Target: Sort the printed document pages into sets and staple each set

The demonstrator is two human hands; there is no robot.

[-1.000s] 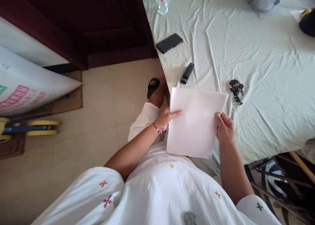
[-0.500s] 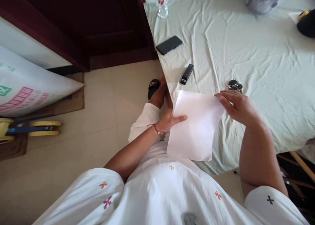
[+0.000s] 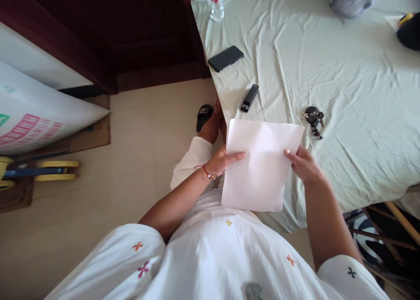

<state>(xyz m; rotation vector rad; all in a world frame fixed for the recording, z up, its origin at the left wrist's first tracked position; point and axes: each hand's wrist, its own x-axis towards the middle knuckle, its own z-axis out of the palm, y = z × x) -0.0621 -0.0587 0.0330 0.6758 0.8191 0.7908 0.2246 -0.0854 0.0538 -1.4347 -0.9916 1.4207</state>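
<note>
A blank white sheet of paper [image 3: 260, 164] is held over the near edge of a table covered in pale green cloth [image 3: 344, 72]. My left hand [image 3: 223, 161] grips the sheet's left edge, thumb lying across the front. My right hand [image 3: 303, 164] pinches the right edge about halfway down. The sheet's lower part hangs over my white dress.
On the cloth lie a black phone [image 3: 225, 57], a small black remote [image 3: 250, 97] and a bunch of keys [image 3: 314, 117]. A water bottle [image 3: 217, 2] stands at the far corner. A foot in a black sandal [image 3: 205, 115] shows below; a printed sack [image 3: 39, 116] lies left.
My right hand, which had slid up to the sheet's top right corner half a second ago, has come back down to the right edge. The left hand has stayed put.
</note>
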